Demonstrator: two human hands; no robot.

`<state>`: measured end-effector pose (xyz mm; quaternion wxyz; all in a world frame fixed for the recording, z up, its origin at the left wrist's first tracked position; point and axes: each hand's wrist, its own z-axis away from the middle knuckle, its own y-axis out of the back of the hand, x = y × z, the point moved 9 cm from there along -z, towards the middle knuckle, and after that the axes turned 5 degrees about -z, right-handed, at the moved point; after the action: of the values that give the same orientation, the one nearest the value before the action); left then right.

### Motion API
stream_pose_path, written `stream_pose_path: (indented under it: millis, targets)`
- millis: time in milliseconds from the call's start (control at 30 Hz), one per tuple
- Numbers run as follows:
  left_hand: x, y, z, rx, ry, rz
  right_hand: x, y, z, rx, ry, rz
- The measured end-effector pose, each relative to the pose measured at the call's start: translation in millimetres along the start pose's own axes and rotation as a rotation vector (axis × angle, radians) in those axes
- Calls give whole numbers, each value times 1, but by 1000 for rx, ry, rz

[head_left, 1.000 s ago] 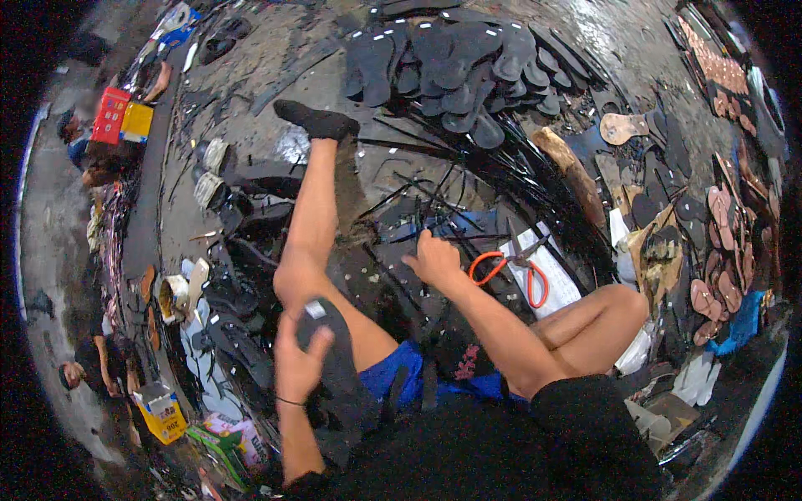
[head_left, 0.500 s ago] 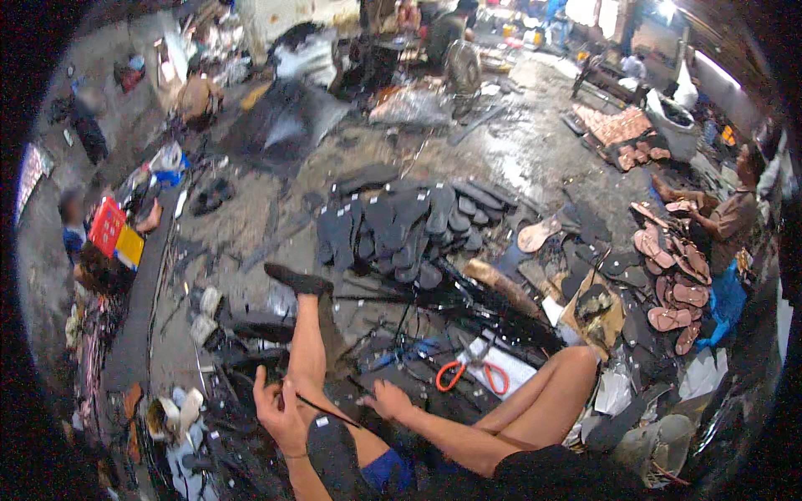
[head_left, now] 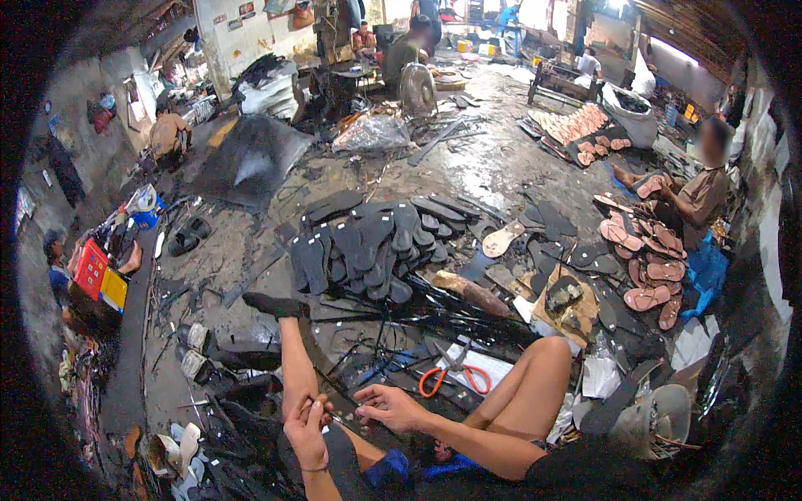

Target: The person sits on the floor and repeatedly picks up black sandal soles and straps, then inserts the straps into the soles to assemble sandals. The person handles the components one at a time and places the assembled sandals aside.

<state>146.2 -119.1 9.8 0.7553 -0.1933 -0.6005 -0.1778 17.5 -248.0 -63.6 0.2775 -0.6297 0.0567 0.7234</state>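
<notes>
Low over my thigh, my left hand (head_left: pixel 307 432) is closed in a pinch on a thin black strip, which is mostly hidden by the fingers. A short gap separates it from my right hand (head_left: pixel 393 409), whose thumb and fingertips are drawn together; whatever they grip is too small to make out. Under the left hand, a black shoe sole (head_left: pixel 341 449) lies along my thigh. Beyond my right hand, scissors with orange-red handles (head_left: pixel 455 377) rest partly on a white sheet (head_left: pixel 493 367).
A heap of black soles (head_left: pixel 359 246) lies ahead of my outstretched foot. A wooden block (head_left: pixel 472 292) and an opened brown bag (head_left: pixel 566 309) are to its right. Pink sandals (head_left: pixel 647 259) are piled near a seated person (head_left: pixel 697 192). A grey bucket (head_left: pixel 656 422) stands at lower right.
My left hand has turned and come down, its spread fingers now closed together. My right hand has stayed near it, fingertips closer to the left. The head view has tilted up slightly.
</notes>
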Motion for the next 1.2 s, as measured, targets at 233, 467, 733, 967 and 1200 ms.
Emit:
stream_pose_path:
  millis: [233,467,733,967,1200]
  targets:
    - [-19,-46,-8,-119,148,120,-22,9,58,59,-117,-238]
    - [-26,-35,-12,-150,154,152,-23,8,67,-6,-146,-276]
    - [-32,-44,-14,-102,157,168,-23,14,61,5,-90,-186]
    - [-40,-60,-26,-160,181,-30,5,26,48,-96,0,-72]
    - [-9,-73,-3,-148,-80,-271,-52,19,44,235,299,105]
